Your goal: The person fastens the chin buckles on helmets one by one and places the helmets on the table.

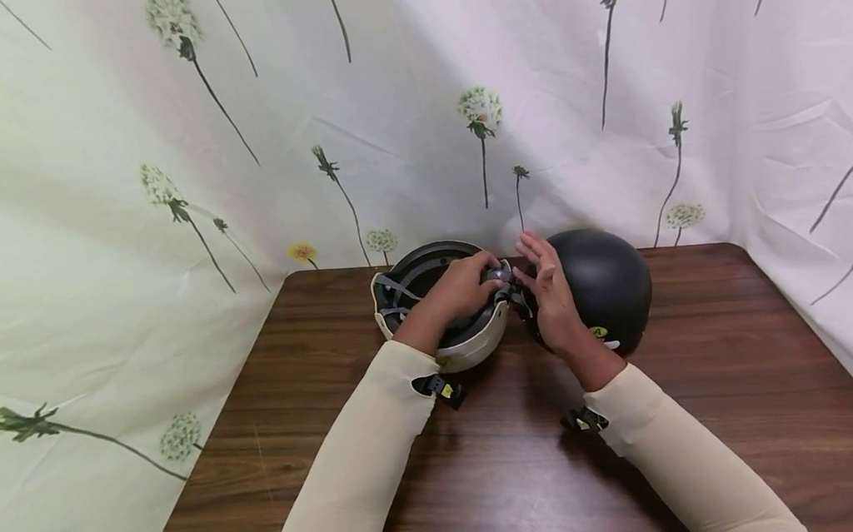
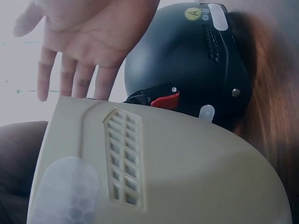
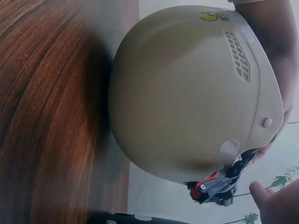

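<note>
A cream helmet [image 1: 471,353] lies upside down on the table, its black lining and grey straps [image 1: 398,289] showing. My left hand [image 1: 465,284] reaches across its opening, fingers and thumb pinching a shiny grey fitting [image 1: 500,275] at the right rim. Beside that rim, my right hand [image 1: 553,298] is raised with fingers extended; its palm shows in the left wrist view. A black strap buckle with a red tab [image 3: 205,184] hangs outside the cream shell, near the right thumb [image 3: 271,203]. Immediately right stands a black helmet [image 1: 601,286], dome upward, partly behind the right hand.
The brown wooden table [image 1: 503,477] carries both helmets near its back edge. A white cloth with a dandelion print [image 1: 416,133] hangs behind and along the sides. Dark wrist-camera mounts [image 1: 447,391] stick out from the cream sleeves.
</note>
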Available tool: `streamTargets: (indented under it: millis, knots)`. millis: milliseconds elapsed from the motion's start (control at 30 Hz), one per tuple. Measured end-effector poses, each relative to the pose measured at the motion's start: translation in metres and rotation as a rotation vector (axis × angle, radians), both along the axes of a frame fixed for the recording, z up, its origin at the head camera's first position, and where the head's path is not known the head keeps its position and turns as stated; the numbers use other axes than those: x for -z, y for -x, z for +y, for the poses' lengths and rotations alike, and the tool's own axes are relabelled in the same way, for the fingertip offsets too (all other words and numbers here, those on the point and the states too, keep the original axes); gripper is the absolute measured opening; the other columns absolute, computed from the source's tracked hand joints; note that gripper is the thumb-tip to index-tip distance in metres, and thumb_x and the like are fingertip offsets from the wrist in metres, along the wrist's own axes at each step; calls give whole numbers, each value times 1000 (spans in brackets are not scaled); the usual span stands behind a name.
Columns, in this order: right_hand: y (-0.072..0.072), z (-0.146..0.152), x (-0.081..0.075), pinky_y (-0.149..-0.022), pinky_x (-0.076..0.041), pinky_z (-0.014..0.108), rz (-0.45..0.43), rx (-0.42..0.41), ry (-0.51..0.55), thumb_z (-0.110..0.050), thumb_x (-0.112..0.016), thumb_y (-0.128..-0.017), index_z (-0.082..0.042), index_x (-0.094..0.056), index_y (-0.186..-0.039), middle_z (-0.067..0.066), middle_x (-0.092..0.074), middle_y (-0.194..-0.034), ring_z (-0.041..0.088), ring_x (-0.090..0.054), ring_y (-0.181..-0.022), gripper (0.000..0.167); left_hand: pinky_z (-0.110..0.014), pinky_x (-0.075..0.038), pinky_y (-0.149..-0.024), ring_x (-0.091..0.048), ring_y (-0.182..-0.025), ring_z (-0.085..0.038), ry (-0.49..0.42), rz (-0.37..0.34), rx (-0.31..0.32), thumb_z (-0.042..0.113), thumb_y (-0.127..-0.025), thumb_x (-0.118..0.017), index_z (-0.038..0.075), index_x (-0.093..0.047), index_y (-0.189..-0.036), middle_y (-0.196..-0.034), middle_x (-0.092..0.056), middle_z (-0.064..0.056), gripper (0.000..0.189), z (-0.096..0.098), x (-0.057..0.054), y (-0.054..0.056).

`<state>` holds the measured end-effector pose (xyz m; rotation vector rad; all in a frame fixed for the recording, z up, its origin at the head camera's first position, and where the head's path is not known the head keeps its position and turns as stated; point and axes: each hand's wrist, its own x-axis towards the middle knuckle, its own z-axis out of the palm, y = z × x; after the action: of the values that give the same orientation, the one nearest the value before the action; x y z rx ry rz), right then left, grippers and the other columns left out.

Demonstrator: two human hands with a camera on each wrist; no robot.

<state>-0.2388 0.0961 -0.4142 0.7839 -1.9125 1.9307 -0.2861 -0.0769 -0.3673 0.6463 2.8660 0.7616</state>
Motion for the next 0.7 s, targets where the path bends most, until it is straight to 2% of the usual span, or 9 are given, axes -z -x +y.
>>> streamTargets:
  millis: [133,233,367,467,567,700]
  knots:
    - [1,2,3,-119,-25,69,-30,59,-10,-78,-27,-97,2,-26,-162,21,-21,-168,43,-27,-154,103,-44,-50,-98,-63,-112,-25,-27,-20,-29,23,-109,-59,11,-56,-133,-125,-67,-12,27,-2,-2,-2]
    - [4,4,6,-120,-25,67,-78,80,-51,-75,-25,-101,1,-26,-163,20,-22,-168,42,-27,-154,98,-44,-50,-96,-63,-107,-24,-85,-16,-24,23,-110,-57,12,-55,-131,-121,-66,-10,24,-4,-5,-3]
    - [7,6,10,-120,-27,64,-133,107,-133,-48,-31,-114,-1,-22,-165,22,-22,-168,40,-26,-155,70,-44,-48,-96,-61,-107,-24,-176,2,4,22,-111,-55,12,-54,-130,-123,-65,-9,21,-8,-9,-4]
    - [7,5,10,-120,-30,62,-171,132,-185,-23,-42,-115,-3,-21,-166,22,-21,-169,39,-25,-157,59,-45,-47,-98,-60,-111,-24,-222,0,28,20,-111,-54,12,-52,-130,-127,-63,-9,21,-10,-12,-5]
    - [8,3,9,-118,-35,60,-202,163,-222,-15,-48,-113,-3,-23,-165,21,-24,-169,37,-27,-156,59,-45,-47,-98,-60,-114,-25,-260,-14,44,21,-112,-52,12,-51,-132,-129,-62,-10,22,-12,-15,-6]
    - [11,2,8,-117,-38,59,-204,184,-237,-15,-51,-112,-2,-30,-162,22,-30,-164,37,-31,-154,56,-47,-48,-97,-60,-117,-26,-321,-29,61,19,-112,-51,12,-50,-132,-130,-61,-10,21,-14,-18,-7]
